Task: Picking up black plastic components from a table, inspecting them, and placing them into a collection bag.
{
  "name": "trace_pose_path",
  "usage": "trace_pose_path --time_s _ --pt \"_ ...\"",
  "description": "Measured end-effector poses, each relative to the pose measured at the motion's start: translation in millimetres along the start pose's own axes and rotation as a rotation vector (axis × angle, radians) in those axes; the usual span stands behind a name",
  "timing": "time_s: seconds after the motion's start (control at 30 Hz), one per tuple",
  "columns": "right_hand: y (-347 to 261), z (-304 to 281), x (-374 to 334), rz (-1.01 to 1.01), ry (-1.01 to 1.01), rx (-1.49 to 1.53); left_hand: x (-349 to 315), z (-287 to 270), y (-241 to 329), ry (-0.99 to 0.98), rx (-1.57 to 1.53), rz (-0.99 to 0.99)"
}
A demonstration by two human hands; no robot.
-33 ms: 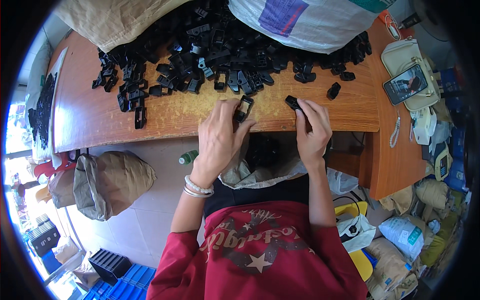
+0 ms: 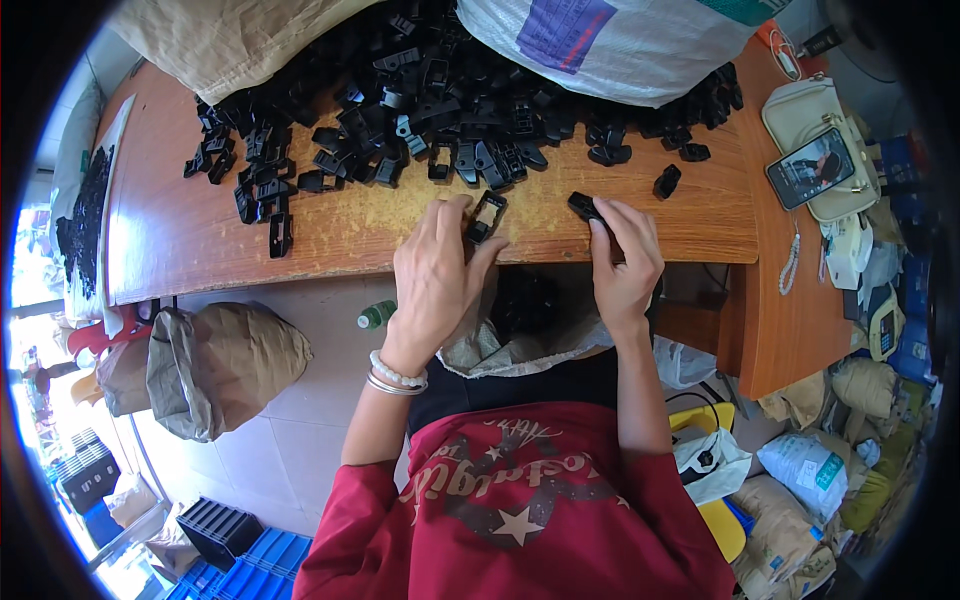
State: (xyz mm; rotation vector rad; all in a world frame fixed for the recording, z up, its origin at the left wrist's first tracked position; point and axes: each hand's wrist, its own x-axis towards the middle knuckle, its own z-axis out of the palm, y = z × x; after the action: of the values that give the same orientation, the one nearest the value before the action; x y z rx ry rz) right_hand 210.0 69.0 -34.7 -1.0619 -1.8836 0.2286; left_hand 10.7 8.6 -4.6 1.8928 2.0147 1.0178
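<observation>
Heap of parts (image 2: 455,105) across the table (image 2: 620,235)
From my remote post, I see sacks (image 2: 660,65) behind it left and right, a phone (image 2: 812,170) on a bag (image 2: 862,178) at far right.

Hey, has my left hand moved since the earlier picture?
Yes, but only very slightly: your left hand has shifted a little to the left, judged against the wooden desk.

Black parts (image 2: 440,110), brown wood-grain table (image 2: 350,230), maroon star-print shirt (image 2: 530,490)
</observation>
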Motion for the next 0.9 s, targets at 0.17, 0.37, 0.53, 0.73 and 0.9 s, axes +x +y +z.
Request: trace_pose_path --time_s 0.17,0.37,0.53,0.73,0.9 --pt "-28.0 -6.9 6.4 0.240 -0.145 0.528 -0.2 -7.2 3.4 -0.067 -0.346 0.031" --pt "-39.5 -10.2 19.2 0.030 -0.285 0.567 -7.1 -16.3 16.9 -0.274 -0.832 -0.289" --pt "-43.4 -7.7 14.5 -0.136 -0.185 0.412 -7.3 -20.8 18.6 -0.327 -1.039 -0.400" --pt "-38.1 -5.7 6.4 -0.119 -0.219 0.548 -10.5 -18.3 25.4 -0.322 -1.056 -0.453" --pt "-46.1 -6.8 -7.7 0.469 -0.268 0.913 -13.6 -8.3 27.4 -0.122 -0.749 -0.028"
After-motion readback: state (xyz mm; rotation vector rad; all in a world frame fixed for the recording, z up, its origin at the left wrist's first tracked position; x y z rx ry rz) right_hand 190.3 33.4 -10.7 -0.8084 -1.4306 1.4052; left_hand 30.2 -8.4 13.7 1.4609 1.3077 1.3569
